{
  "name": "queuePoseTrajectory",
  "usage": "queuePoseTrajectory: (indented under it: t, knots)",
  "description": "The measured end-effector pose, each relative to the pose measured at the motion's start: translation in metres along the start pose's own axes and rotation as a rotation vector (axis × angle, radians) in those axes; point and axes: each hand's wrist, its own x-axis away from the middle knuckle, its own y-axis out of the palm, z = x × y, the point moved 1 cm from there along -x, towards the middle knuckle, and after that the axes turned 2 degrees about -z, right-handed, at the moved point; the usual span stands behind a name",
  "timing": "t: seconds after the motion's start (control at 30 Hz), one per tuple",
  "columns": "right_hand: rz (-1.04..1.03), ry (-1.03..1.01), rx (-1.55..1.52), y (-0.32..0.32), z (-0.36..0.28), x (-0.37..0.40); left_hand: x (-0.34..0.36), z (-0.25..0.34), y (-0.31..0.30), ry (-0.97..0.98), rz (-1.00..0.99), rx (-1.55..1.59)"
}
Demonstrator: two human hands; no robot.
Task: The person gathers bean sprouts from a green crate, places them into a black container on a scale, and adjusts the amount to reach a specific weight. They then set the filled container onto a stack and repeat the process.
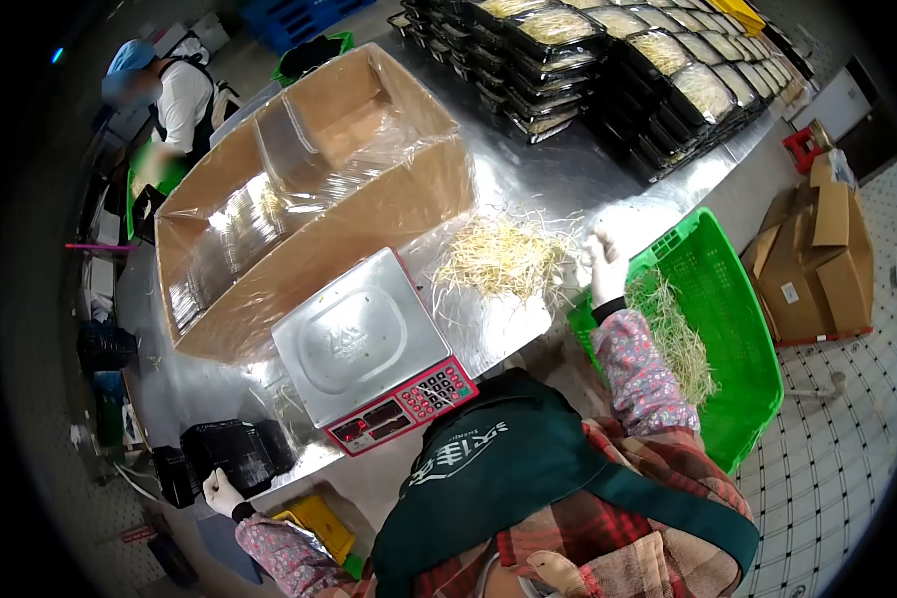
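My left hand (221, 493), in a white glove, is closed at the near edge of the black plastic trays (237, 453) on the table's left corner, its fingertips against a tray rim. My right hand (605, 269), also gloved, is held over the table's front edge with its fingers extended and slightly bent. Just left of it lies a loose heap of pale bean sprouts (508, 257). Between my hands stands a scale (359, 339) with a bare metal pan and a red keypad panel.
A cardboard box (369, 214) lined with plastic holds stacked clear lids (229, 234). Stacks of filled, covered trays (658, 70) stand at the back right. A green basket (743, 329) with more sprouts is by my right arm. A person (169, 100) works at the far left.
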Motion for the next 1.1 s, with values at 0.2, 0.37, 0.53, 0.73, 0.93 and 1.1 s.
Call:
queuePoseTrajectory:
  t: [0.2, 0.37, 0.53, 0.73, 0.93, 1.1]
  knots:
    - [-0.117, 0.059, 0.432, 0.013, 0.029, 0.081, -0.008, -0.009, 0.005, 0.066, -0.116, 0.112]
    - [-0.179, -0.036, 0.407, 0.028, 0.065, 0.104, 0.002, 0.011, -0.006, 0.052, -0.157, 0.032]
    - [-0.397, -0.736, 0.721, 0.127, -0.006, 0.125, 0.011, -0.003, -0.01, 0.046, -0.15, 0.202]
    - [-1.437, -0.824, 0.778, 0.278, -0.018, 0.267, 0.013, 0.003, -0.024, 0.039, -0.426, 0.262]
    - [-1.506, -0.799, 1.008, 0.376, 0.03, 0.273, 0.022, 0.008, -0.017, 0.007, -0.381, 0.233]
    - [-1.05, -0.712, 1.266, 0.337, 0.023, 0.167, 0.029, 0.046, -0.011, -0.022, -0.2, 0.068]
